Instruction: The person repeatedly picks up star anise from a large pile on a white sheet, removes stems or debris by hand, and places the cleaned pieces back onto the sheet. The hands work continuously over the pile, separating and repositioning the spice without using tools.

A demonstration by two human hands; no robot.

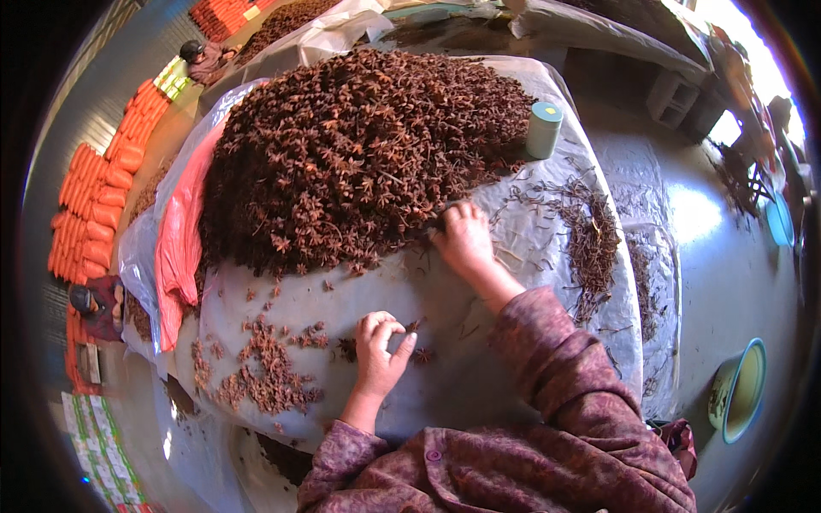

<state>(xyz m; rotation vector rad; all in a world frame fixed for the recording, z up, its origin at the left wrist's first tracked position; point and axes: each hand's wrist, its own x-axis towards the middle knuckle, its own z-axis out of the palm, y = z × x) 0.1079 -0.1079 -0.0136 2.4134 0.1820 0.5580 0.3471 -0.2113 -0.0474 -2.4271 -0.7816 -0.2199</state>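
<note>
A large heap of dried star anise (359,154) covers the far part of the plastic-covered table (385,282). My right hand (467,237) reaches to the heap's near right edge. Its fingertips are against dark pieces there, and whether it grips any is hidden. Closer to my body, my left hand (380,353) hovers over the sheet with thumb and fingers curled but apart, no piece visible between them. A few single star anise (423,354) lie around it. Left of that hand spreads a smaller, paler scatter of star anise (272,372). Thin dark stems (591,250) are gathered along the table's right side.
A pale green canister (544,131) stands at the heap's right. A pink plastic bag (183,243) lies along the left edge. Stacked orange sacks (96,211) and two people (96,308) are farther left. On the right floor is a basin (737,391).
</note>
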